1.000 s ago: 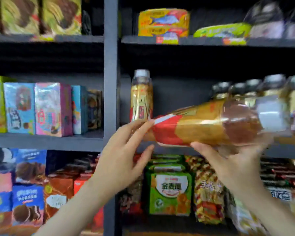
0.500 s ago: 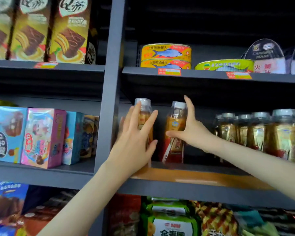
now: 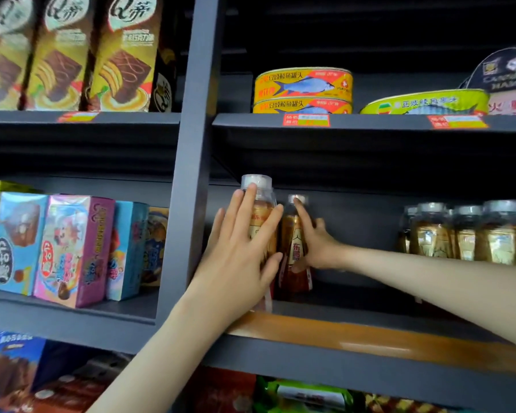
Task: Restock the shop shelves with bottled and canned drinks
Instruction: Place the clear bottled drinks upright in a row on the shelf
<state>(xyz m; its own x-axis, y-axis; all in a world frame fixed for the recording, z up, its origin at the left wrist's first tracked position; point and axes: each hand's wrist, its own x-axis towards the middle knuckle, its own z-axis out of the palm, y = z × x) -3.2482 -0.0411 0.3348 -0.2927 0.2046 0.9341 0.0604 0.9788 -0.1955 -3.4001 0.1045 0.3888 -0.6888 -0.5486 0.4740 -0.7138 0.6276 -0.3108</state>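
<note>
Head view: left hand [image 3: 239,257], fingers straight and spread, presses the front drink bottle [image 3: 262,216] at the shelf's [image 3: 370,338] nine-o'clock end. Right hand [image 3: 319,248] wraps its fingers round the second bottle [image 3: 295,278], touching at three o'clock. Seating step, seemingly; next calls for a steady release.

Stretches both forearms up and away; presses left hand [image 3: 242,254] flat, fingers straight and spread, on left bottle [image 3: 259,208]; grips right bottle [image 3: 295,281] in right hand [image 3: 319,245], index finger raised.

Soft even light, dark shelf recesses, blurred upper-left corner, wide-angle edge bending.
</note>
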